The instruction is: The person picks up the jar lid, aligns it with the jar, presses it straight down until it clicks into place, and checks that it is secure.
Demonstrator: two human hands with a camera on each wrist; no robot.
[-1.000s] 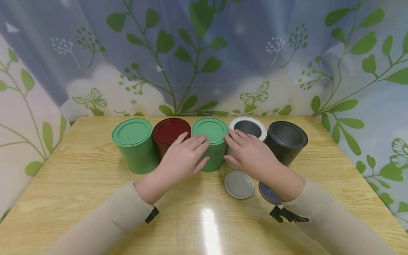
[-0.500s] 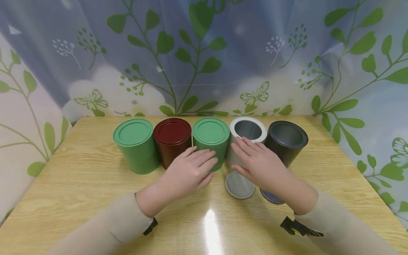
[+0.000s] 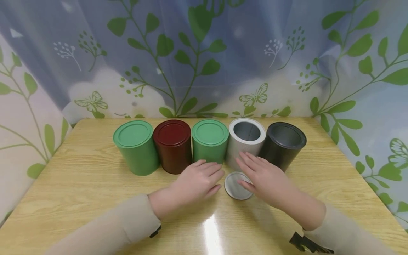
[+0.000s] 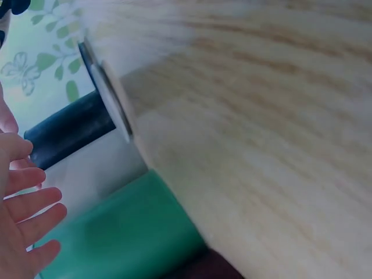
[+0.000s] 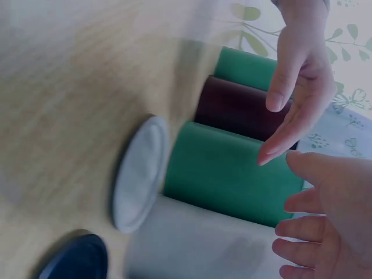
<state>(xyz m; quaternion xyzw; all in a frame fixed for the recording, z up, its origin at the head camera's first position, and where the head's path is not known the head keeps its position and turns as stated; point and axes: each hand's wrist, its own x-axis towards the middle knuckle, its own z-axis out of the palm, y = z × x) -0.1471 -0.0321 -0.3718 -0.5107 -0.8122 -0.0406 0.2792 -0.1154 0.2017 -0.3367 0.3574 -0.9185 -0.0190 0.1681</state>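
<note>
My left hand hovers with extended fingers before the middle green can, overlapping its lower front in the head view. My right hand, fingers also extended and holding nothing, is in front of the pale grey can, whose white-rimmed top is uncovered. Its thumb overlaps a round grey lid lying on the table. A dark lid shows in the right wrist view; the right hand hides it in the head view. At the row's right end stands a black can, its top uncovered and its inside dark.
To the left in the same row are a dark red can and another green can, both with lids on. The wooden table ends at a leaf-patterned curtain behind the cans.
Both hands have drawn back from the can tops toward the table's near side, fingers still extended. Cans and the grey lid stay in place.
</note>
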